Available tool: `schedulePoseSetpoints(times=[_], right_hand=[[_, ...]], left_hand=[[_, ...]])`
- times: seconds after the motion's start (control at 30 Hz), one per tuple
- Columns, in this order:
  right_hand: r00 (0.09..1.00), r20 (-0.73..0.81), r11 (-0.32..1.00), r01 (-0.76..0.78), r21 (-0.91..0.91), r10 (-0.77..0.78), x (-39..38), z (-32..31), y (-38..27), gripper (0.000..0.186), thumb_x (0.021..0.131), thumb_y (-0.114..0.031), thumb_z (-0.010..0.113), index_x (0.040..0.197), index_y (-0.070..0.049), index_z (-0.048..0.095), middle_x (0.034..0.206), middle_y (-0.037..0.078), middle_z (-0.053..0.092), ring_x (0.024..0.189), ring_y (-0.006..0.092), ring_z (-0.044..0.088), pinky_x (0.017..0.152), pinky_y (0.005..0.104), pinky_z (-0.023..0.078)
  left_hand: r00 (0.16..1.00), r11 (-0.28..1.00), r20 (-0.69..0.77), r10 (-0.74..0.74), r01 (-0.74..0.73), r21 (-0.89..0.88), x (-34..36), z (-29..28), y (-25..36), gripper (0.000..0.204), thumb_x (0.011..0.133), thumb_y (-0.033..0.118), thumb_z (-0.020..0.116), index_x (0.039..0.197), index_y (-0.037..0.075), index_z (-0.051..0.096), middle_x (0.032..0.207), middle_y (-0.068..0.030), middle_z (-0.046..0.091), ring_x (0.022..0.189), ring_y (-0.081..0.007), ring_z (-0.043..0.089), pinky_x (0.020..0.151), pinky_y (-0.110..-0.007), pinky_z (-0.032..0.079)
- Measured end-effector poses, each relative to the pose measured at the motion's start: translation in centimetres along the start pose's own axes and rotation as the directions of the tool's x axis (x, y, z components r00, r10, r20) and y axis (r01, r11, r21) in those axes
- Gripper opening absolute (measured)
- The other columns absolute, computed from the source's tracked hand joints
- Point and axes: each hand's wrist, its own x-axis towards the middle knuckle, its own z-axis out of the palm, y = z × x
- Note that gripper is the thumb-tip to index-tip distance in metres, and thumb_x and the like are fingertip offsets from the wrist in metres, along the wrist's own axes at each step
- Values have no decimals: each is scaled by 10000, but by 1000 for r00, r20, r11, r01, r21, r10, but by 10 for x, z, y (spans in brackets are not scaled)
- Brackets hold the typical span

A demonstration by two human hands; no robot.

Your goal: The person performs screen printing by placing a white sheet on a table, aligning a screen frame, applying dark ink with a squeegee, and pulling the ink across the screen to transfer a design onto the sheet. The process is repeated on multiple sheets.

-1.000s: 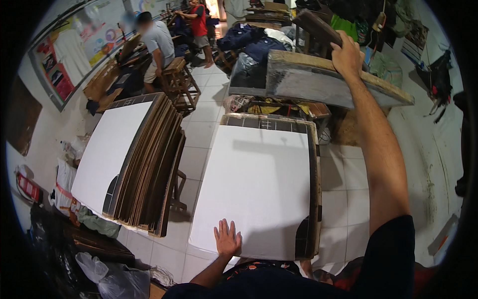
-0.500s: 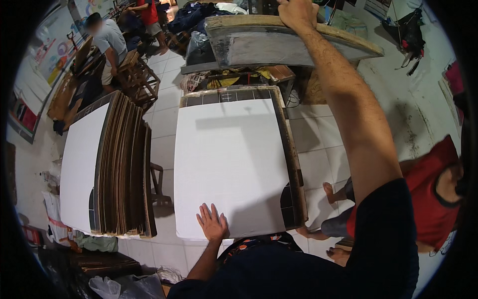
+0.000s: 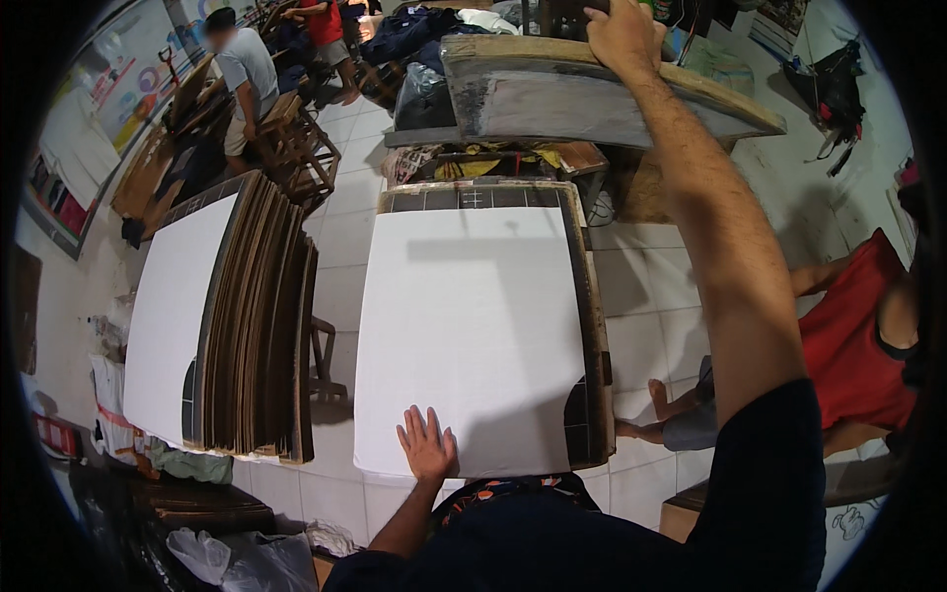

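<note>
A white cloth (image 3: 464, 316) lies smooth over a dark board (image 3: 592, 296) in front of me. My left hand (image 3: 427, 449) rests flat on the cloth's near edge, fingers spread. Behind the board, a wooden-edged screen frame (image 3: 562, 94) with a grey panel stands tilted. My right arm stretches forward, and my right hand (image 3: 628, 41) is closed at the frame's upper edge. Its curled fingers partly hide a dark thing there, too unclear to name.
On the left stand several upright boards (image 3: 252, 326), the outermost covered in white cloth. A person in red (image 3: 858, 335) is at the right, close to my arm. Another person (image 3: 244, 79) sits at the far left. Plastic bags (image 3: 247, 560) lie at the near left.
The view has shifted, so most things appear further right. My hands keep their places on the cloth and at the frame. The person in red shows less of their legs.
</note>
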Motion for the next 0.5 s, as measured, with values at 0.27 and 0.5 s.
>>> schedulePoseSetpoints(times=[0.27, 0.5], right_hand=[[1000, 7, 1000, -6, -1, 6, 3, 5, 3, 403, 875, -144, 707, 1267, -147, 615, 1132, 148, 665, 1136, 372, 589, 956, 533, 425], [1000, 23, 1000, 16, 4, -16, 5, 8, 6, 423, 884, -149, 702, 1296, -152, 606, 1155, 153, 662, 1158, 371, 582, 967, 530, 425]], left_hand=[[1000, 1000, -1, -9, 9, 9, 1, 3, -2, 659, 964, 380, 573, 1532, 62, 479, 1649, -265, 307, 1564, -409, 223, 1251, -614, 121], [999, 998, -16, -46, 46, -30, 5, -2, 1, 646, 918, 378, 643, 1471, 63, 535, 1592, -266, 382, 1522, -410, 293, 1232, -619, 161]])
